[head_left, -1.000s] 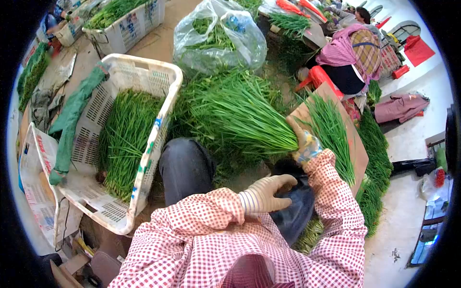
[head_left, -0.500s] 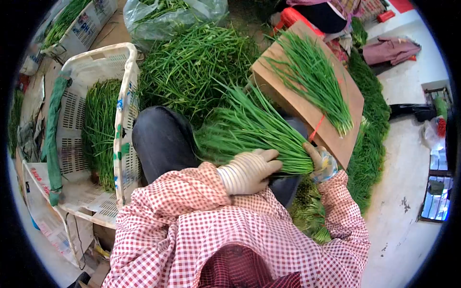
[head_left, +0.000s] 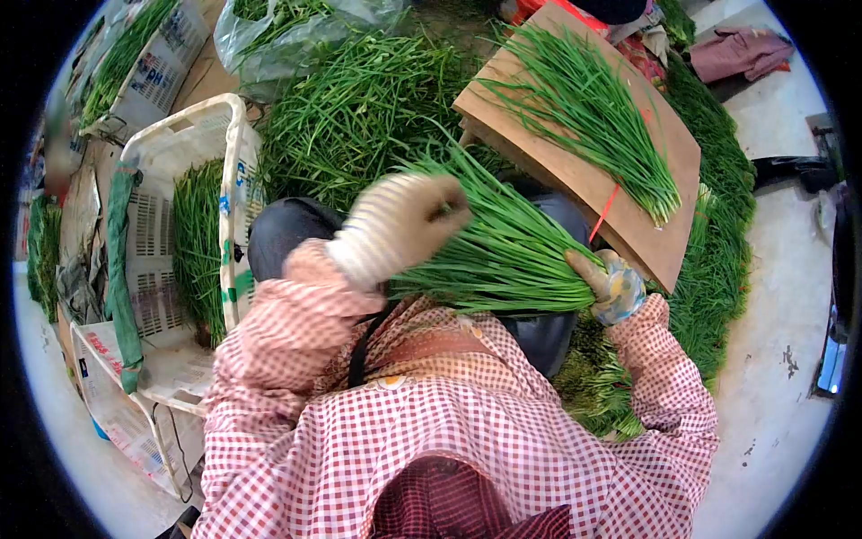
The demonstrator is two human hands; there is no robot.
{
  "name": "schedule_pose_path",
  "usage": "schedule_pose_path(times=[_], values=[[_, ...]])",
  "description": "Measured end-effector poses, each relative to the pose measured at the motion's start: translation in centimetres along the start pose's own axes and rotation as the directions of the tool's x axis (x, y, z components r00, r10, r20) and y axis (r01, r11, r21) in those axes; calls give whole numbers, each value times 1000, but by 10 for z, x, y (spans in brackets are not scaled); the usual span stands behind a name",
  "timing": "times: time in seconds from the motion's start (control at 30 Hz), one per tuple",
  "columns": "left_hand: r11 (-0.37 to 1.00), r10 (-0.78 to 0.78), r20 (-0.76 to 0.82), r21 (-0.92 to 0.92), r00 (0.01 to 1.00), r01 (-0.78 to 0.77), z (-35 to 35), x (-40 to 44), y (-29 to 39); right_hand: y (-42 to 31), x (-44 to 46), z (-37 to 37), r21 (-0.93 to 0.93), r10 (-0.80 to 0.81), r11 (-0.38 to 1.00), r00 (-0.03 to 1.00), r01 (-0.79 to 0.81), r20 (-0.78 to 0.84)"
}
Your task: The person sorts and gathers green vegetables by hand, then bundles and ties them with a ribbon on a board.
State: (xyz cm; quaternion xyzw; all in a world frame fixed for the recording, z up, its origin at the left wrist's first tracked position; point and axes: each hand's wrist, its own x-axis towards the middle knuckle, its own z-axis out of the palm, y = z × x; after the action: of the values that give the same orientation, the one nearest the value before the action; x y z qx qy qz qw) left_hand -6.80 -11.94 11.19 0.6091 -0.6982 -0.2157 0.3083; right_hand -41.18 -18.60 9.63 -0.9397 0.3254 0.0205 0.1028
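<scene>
My right hand (head_left: 611, 286), in a glove with a patterned cuff, grips a bunch of garlic chives (head_left: 516, 260) at its pale stem end. The leaves fan out to the left across my lap. My left hand (head_left: 404, 225), in a pale striped glove and blurred by motion, is raised by the leafy ends with its fingers curled in. What is between those fingers, if anything, I cannot make out. Another bunch of chives (head_left: 593, 117) lies on a brown board (head_left: 539, 171) to the right, with a red strip (head_left: 606, 211) hanging over the board's edge.
A big pile of loose green leaves (head_left: 359, 117) lies ahead of my knees. To the left, a white plastic basket (head_left: 235, 171) holds upright chives (head_left: 199, 242). A clear plastic bag (head_left: 269, 45) stands at the back. More chives (head_left: 718, 198) line the floor at right.
My left hand has risen from the lower side of the bunch to beside its leafy ends, fingers now curled. The right hand keeps its grip on the stems. The view has shifted slightly.
</scene>
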Motion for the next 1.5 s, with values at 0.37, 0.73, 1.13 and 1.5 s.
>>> schedule_pose_path(times=[0.37,0.73,1.13,1.5], values=[[997,-72,262,12,962,71,63,3,-5,-14,13,-6,63,-7,998,1000,8,-7],[962,-209,-254,117,944,245,-10,-18,-89,5,54,0,579,180,753,943,-314,278],[961,243,11,-143,970,-239,-65,-93,5,-68,286,-75,-215,234,959,945,-185,228],[134,216,300,-952,929,276,39,-15,53,-107,248,-168,182,252,923,891,-338,376]])
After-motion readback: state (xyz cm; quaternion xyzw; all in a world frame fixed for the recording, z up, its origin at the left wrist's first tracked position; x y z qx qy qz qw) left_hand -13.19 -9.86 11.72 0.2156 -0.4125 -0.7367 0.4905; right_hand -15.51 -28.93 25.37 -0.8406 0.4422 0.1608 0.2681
